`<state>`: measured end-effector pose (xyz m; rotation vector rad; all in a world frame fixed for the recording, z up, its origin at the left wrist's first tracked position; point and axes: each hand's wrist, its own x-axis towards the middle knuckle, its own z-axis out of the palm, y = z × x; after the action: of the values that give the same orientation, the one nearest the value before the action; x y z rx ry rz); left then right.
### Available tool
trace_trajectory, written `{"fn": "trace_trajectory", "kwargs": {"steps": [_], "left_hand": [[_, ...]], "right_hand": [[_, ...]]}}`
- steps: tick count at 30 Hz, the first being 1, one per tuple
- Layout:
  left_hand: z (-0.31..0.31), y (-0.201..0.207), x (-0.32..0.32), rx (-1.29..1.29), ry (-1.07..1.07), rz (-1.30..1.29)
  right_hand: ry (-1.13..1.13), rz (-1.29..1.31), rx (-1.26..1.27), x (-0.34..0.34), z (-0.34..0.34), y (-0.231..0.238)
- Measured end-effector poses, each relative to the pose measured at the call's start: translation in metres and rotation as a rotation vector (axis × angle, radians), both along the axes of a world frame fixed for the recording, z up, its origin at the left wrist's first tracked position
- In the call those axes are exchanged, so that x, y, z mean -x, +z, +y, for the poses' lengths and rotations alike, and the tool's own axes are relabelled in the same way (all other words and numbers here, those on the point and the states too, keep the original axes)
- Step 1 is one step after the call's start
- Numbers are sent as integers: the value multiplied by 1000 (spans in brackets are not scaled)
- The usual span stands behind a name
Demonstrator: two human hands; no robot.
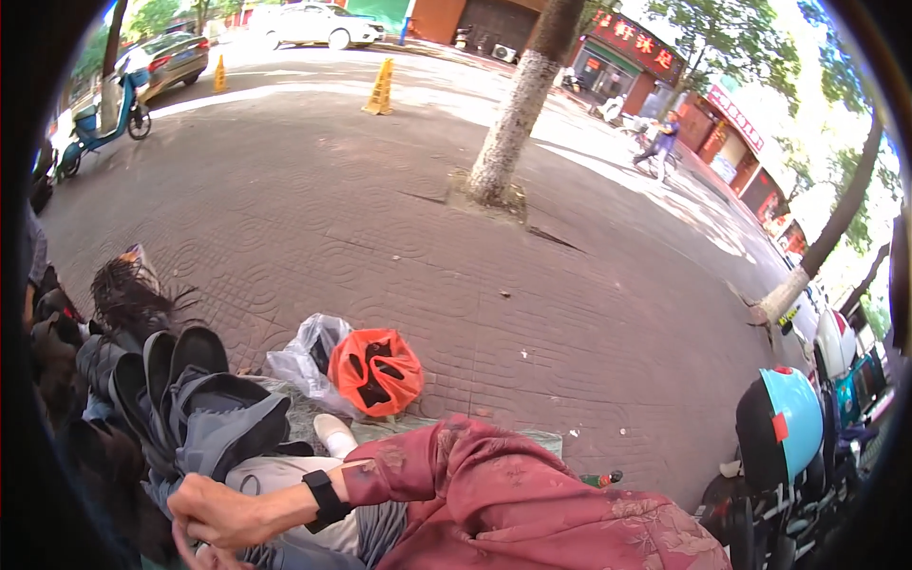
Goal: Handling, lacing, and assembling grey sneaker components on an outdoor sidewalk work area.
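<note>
My right hand (228, 513), with a black band at the wrist and a dark red patterned sleeve, is closed near the lower left. Its fingers curl inward; whatever they grip is hidden. Just below it, part of my left hand (217, 559) shows at the picture's lower edge, its fingers mostly cut off. Grey cloth (285, 554) lies beneath the hands. Beyond them is a dark grey, folded item (233, 418) whose kind I cannot make out, with several dark shoe-sole shapes (195, 351) standing beside it. A light-coloured shoe (334, 435) shows past my forearm.
An orange-red plastic bag (380, 370) with black pieces inside stands by a clear plastic bag (318, 347). A dark bottle (602, 479) lies right of my sleeve. Parked scooters, one with a blue helmet (793, 423), line the right. A tree trunk (503, 152) rises from the paving.
</note>
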<state>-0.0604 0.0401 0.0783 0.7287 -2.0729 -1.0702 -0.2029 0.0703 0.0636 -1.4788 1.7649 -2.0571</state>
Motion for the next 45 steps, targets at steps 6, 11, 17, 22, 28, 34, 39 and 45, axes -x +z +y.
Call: {"fn": "trace_trajectory", "kwargs": {"steps": [6,11,17,22,28,34,39,45], "left_hand": [[25,-16,-11,332,-72,-155],[-6,-34,4,-75,-164,-241],[-20,-52,-16,-425,-111,-95],[-3,7,15,-861,395,295],[-110,12,-115,-1072,94,622],[-119,26,-132,-1066,111,755],[-140,23,-152,-1163,56,870],[-130,1,-145,-1170,115,776]], "right_hand": [[18,-210,23,3,3,-5],[114,-212,-3,-13,-9,-6],[201,-96,-55,12,9,-3],[-6,210,-203,95,54,3],[98,-194,-384,152,56,11],[107,-168,-429,160,52,5],[71,-187,-440,178,57,-1],[-126,-450,-375,235,84,-16]]}}
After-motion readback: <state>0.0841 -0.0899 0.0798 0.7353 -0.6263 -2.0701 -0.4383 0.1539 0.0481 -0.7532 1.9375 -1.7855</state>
